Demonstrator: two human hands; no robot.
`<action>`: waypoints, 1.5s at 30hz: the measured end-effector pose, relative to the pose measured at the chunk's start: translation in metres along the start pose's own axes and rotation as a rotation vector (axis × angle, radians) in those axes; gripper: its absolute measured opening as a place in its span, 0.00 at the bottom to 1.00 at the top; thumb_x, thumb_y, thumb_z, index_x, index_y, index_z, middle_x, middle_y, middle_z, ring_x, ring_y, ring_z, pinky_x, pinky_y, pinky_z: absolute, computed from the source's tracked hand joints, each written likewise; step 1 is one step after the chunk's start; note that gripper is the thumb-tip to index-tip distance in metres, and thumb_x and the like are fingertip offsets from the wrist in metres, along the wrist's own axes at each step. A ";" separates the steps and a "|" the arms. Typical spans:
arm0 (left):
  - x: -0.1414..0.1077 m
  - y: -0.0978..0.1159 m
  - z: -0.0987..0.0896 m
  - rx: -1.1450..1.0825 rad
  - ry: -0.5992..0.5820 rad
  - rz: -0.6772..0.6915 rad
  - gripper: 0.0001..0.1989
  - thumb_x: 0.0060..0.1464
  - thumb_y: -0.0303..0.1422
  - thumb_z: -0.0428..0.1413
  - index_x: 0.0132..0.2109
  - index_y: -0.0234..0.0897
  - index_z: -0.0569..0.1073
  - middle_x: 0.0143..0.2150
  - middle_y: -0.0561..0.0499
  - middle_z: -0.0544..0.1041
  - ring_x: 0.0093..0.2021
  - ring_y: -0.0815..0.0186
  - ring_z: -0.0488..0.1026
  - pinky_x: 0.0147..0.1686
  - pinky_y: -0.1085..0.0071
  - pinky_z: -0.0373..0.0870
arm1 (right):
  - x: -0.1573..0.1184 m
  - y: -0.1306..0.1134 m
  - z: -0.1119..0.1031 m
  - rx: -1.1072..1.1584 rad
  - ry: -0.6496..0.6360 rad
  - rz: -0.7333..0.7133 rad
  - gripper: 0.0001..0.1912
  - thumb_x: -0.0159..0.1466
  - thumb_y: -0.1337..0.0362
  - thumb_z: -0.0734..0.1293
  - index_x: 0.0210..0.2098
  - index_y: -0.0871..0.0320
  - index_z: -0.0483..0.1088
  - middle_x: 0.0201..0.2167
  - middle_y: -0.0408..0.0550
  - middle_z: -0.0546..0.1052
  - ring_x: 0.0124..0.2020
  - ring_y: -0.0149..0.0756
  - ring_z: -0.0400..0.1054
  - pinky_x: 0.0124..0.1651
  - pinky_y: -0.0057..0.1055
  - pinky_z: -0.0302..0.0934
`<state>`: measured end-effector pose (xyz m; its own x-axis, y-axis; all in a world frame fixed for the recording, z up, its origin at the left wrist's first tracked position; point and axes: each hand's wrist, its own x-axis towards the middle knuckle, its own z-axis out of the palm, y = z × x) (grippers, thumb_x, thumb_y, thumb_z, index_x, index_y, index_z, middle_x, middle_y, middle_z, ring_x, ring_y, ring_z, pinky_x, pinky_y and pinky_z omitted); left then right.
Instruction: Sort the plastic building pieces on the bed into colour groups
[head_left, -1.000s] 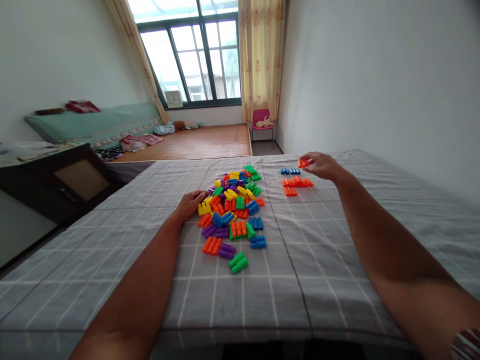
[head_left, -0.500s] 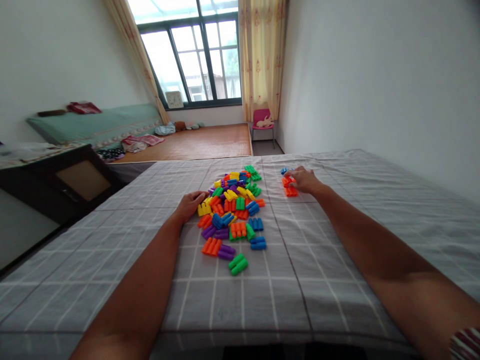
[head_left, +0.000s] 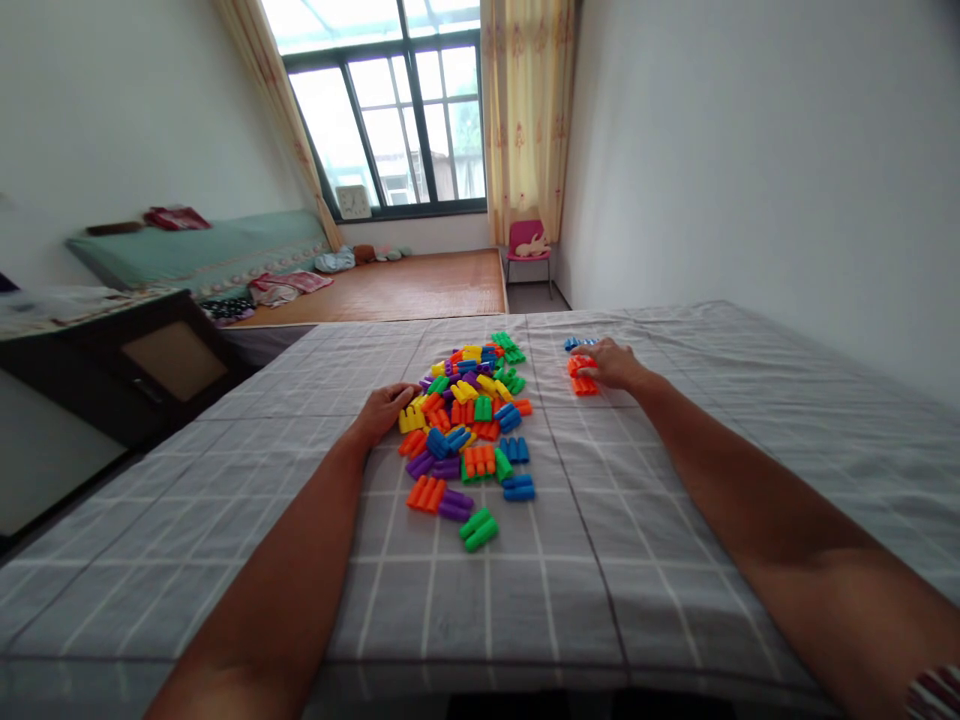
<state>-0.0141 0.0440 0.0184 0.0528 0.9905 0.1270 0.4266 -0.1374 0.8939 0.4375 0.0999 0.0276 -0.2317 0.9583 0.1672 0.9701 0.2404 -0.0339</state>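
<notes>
A heap of plastic toy building blocks [head_left: 480, 410] in orange, green, blue, yellow and purple lies on the grey checked cloth. Against its left edge rests my left hand [head_left: 388, 410], next to a yellow block [head_left: 412, 419], with its fingers stretched forward and nothing seen in them. To the right, apart from the heap, my right hand [head_left: 613, 363] has thumb and fingers closed around an orange block [head_left: 581, 365]. Another orange block [head_left: 584, 387] sits right in front of it. Just beyond the fingers lies a blue block [head_left: 579, 344], partly hidden by the hand.
Single blocks, among them a green one [head_left: 478, 529] and a blue one [head_left: 519, 488], lie nearer to me. Behind the table are a low bed [head_left: 427, 285] and a pink chair [head_left: 528, 240]. A dark cabinet [head_left: 161, 350] stands left; a white wall [head_left: 750, 150] rises right.
The view has shifted slightly. My right hand stays at the orange blocks with its fingers a little moved. The blue block behind it shows more. My left hand stays beside the heap.
</notes>
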 end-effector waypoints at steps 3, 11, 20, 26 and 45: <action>0.000 0.001 0.000 0.007 0.005 0.006 0.32 0.42 0.56 0.58 0.43 0.32 0.80 0.38 0.46 0.81 0.37 0.59 0.74 0.35 0.69 0.69 | 0.000 0.004 0.000 0.020 0.001 0.002 0.26 0.60 0.50 0.66 0.57 0.48 0.69 0.54 0.54 0.73 0.56 0.52 0.61 0.51 0.53 0.59; 0.002 -0.005 0.000 -0.021 -0.001 -0.003 0.32 0.42 0.56 0.59 0.43 0.32 0.80 0.39 0.46 0.81 0.38 0.59 0.74 0.35 0.69 0.69 | -0.001 0.003 0.001 0.062 0.030 -0.006 0.21 0.61 0.52 0.64 0.52 0.48 0.72 0.51 0.52 0.75 0.55 0.51 0.62 0.50 0.52 0.60; 0.000 -0.001 0.000 -0.010 -0.004 -0.012 0.34 0.41 0.57 0.59 0.44 0.32 0.80 0.40 0.46 0.81 0.39 0.57 0.74 0.37 0.67 0.70 | -0.005 -0.007 -0.009 0.043 0.100 -0.004 0.22 0.61 0.53 0.66 0.54 0.47 0.70 0.57 0.52 0.72 0.56 0.52 0.60 0.50 0.54 0.58; 0.001 -0.004 -0.001 0.009 -0.010 -0.001 0.32 0.43 0.56 0.58 0.44 0.32 0.80 0.40 0.46 0.81 0.38 0.58 0.75 0.36 0.68 0.70 | -0.019 -0.083 -0.035 0.308 0.161 -0.429 0.16 0.66 0.61 0.62 0.51 0.54 0.72 0.50 0.51 0.76 0.50 0.42 0.68 0.52 0.38 0.61; 0.009 -0.019 -0.002 0.016 0.005 0.024 0.31 0.45 0.55 0.58 0.45 0.33 0.80 0.41 0.46 0.81 0.39 0.58 0.75 0.36 0.69 0.70 | -0.053 -0.163 -0.028 0.568 0.005 -0.855 0.10 0.66 0.63 0.63 0.42 0.58 0.75 0.38 0.52 0.78 0.39 0.37 0.71 0.44 0.32 0.62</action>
<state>-0.0232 0.0556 0.0034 0.0590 0.9868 0.1507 0.4398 -0.1612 0.8835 0.2942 0.0053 0.0523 -0.8276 0.4317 0.3587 0.3026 0.8815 -0.3626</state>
